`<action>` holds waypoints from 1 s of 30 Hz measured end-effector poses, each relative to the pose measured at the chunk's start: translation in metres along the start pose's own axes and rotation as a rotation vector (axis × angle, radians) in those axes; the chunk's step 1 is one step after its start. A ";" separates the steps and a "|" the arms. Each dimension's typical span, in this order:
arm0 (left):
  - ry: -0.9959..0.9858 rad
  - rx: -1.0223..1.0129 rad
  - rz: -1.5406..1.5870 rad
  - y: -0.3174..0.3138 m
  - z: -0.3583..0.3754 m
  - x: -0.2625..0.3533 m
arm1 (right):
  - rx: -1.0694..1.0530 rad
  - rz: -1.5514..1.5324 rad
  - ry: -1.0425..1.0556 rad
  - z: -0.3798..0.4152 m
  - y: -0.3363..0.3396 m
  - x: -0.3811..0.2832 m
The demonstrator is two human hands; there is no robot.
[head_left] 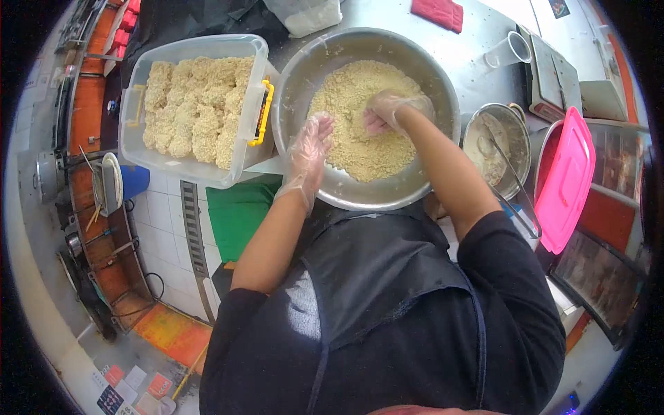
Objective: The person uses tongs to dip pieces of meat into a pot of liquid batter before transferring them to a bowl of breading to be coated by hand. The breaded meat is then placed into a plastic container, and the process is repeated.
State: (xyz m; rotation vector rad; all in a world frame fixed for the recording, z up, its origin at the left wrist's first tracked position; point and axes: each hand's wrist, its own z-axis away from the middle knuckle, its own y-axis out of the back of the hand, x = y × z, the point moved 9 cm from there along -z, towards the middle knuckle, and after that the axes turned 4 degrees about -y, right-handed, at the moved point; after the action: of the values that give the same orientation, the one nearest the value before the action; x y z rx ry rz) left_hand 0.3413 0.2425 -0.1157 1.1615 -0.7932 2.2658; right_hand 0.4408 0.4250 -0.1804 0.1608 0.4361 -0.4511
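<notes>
A wide steel bowl (290, 90) stands before me, holding a broad heap of pale yellow breadcrumbs (366, 155). My left hand (311, 149), in a clear plastic glove, is at the bowl's left inner side; its fingers reach out over the edge of the crumbs, with nothing seen in them. Deeper in the bowl is my right hand (393, 114), gloved too. Its fingers are loosely bent and touch the crumbs, which partly hide the fingertips. I cannot make out any separate piece under it. Left of the bowl, a clear plastic tub (197, 45) holds rows of crumb-coated pieces (187, 111).
On the right are a steel pot (522, 138) of whitish batter with tongs (508, 166) in it, and a bright pink lid (568, 183). A clear cup (508, 50) and a red cloth (438, 14) lie farther back. The tub's yellow latch (262, 113) faces the bowl.
</notes>
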 end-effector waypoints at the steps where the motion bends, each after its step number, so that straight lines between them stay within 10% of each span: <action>1: -0.011 -0.011 -0.035 0.000 0.001 0.001 | -0.030 0.041 0.000 0.000 -0.004 -0.002; 4: -0.026 0.000 -0.043 -0.001 0.000 0.008 | 0.299 0.642 0.256 -0.016 0.041 -0.063; 6: -0.052 -0.007 -0.076 -0.001 0.002 0.013 | 0.638 0.525 0.554 -0.014 0.076 -0.087; 19: -0.057 -0.004 -0.094 0.007 -0.010 0.006 | -0.209 0.983 0.297 0.065 -0.036 0.007; 28: -0.073 0.151 0.034 0.047 -0.067 -0.037 | 0.489 0.755 1.100 0.158 0.019 -0.055; 30: 0.121 0.173 0.098 0.028 -0.049 -0.033 | 0.533 0.748 0.719 0.110 0.041 -0.018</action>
State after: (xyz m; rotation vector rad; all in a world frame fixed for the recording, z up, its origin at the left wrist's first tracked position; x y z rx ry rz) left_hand 0.3136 0.2507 -0.1746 1.0677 -0.6311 2.5010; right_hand 0.4859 0.4417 -0.0718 0.9851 0.9016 0.2657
